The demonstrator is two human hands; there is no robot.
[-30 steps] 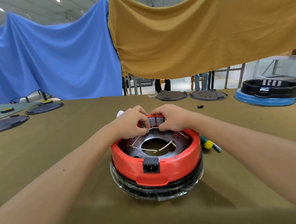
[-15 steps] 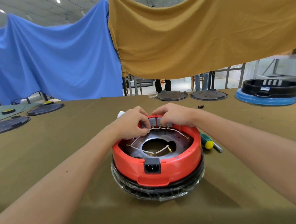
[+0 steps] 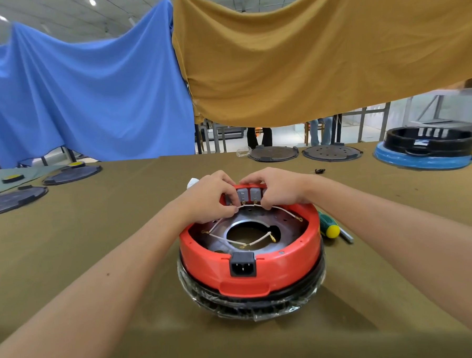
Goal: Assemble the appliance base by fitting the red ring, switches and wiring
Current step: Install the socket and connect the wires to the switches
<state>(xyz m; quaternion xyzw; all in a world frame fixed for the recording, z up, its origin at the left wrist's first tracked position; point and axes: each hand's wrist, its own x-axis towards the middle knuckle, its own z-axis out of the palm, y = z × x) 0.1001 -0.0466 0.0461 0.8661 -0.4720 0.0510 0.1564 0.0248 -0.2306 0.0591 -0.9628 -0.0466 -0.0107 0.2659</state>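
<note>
Head view: red ring [image 3: 288, 261] seated on wrapped black base [image 3: 252, 301], mid-table. Grey switches [image 3: 248, 195] at far rim now uncovered, fingers drawn aside since a second ago. Left hand [image 3: 208, 198] and right hand [image 3: 280, 187] pinch white wiring [image 3: 247, 205] beneath them; terminal fitting likely underway. Screwdriver [image 3: 331, 228] just right of base.

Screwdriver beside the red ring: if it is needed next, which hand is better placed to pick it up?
Probably the right hand. The screwdriver lies on the table on the right side of the red ring, near that wrist. The left hand would have to cross over the switches.
</note>
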